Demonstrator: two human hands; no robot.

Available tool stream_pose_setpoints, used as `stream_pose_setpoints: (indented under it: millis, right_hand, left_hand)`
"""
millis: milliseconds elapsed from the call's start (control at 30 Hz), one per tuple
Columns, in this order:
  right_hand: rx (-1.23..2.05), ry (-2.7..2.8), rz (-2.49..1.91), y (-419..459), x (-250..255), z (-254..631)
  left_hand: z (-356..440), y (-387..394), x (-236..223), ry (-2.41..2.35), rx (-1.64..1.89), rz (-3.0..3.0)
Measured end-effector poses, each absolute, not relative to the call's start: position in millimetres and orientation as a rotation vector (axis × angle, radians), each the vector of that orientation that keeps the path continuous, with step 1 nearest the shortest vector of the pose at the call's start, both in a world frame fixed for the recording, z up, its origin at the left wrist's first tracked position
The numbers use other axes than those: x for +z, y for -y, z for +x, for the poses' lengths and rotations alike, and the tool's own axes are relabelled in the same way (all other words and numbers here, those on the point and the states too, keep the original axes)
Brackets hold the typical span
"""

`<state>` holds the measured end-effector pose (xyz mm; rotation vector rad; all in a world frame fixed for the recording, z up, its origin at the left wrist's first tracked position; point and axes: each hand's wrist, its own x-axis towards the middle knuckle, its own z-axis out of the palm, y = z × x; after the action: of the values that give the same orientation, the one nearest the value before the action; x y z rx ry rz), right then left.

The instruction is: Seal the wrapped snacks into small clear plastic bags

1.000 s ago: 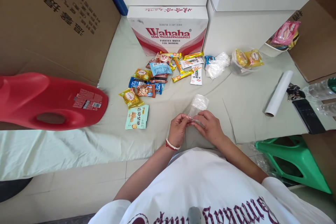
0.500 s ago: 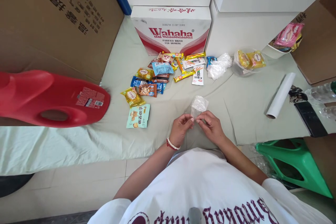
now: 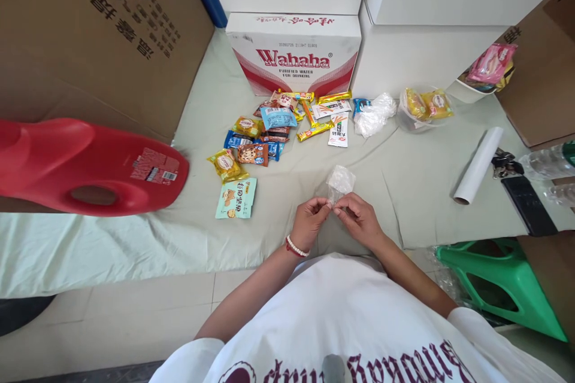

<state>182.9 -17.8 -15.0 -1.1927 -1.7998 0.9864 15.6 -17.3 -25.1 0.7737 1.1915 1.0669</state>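
Note:
A small, clear, crinkled plastic bag (image 3: 341,180) lies in front of me on the pale green cloth (image 3: 359,158). Its near edge is pinched between the thumb and fingers of my left hand (image 3: 311,219). My right hand (image 3: 359,218) pinches the same edge, close beside the left fingertips. Several wrapped snacks (image 3: 253,154) are heaped beyond my left hand, and a light green snack packet (image 3: 236,198) is the closest of them. Yellow and white snack sticks (image 3: 315,131) lie further back, next to a bunched clear plastic bag (image 3: 376,115).
A red jug (image 3: 135,173) lies at the left by a cardboard box (image 3: 112,54). Behind the snacks stands a Wahaha carton (image 3: 294,54). To the right are a plastic bowl (image 3: 411,124) of snacks, a white roll (image 3: 478,166), keys (image 3: 507,163), a black phone (image 3: 530,206) and a green stool (image 3: 503,287).
Both hands keep their pinch on the plastic bag, with only slight finger movement. The view has shifted a little; the other things stay where they were.

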Motion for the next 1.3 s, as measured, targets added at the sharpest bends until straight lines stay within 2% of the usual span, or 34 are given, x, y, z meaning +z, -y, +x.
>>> stream_pose_setpoints:
  millis: [233,433,567,733,900,1033,1167,1300]
  right_hand:
    - [1.047,1.698,-1.285,14,-8,181]
    - [1.402,1.107,-1.303,8,-17,194]
    - [1.486,0.881,-1.252,10,-22,205]
    - [1.390,1.025,-1.309,22,-23,212]
    - [1.219,1.379,-1.280,31,-12,218]
    - [1.149,1.436,-1.225,37,-6,223]
    - [1.237,1.130,-1.282,50,-16,224]
    - [1.485,0.884,-1.408,61,-23,229]
  left_hand:
    - [19,21,-24,-1.249,1.081,1.027]
    - [16,16,-31,-1.244,1.153,0.808]
    - [12,17,-30,-1.169,1.136,0.629]
    - [12,5,-16,-1.248,0.983,0.510]
    - [22,-20,-17,-1.329,0.912,0.779]
    - [39,-27,-26,-1.256,0.882,0.813]
    - [52,-25,-27,-1.218,0.991,0.692]
    - [50,-21,-15,-1.127,1.101,0.552]
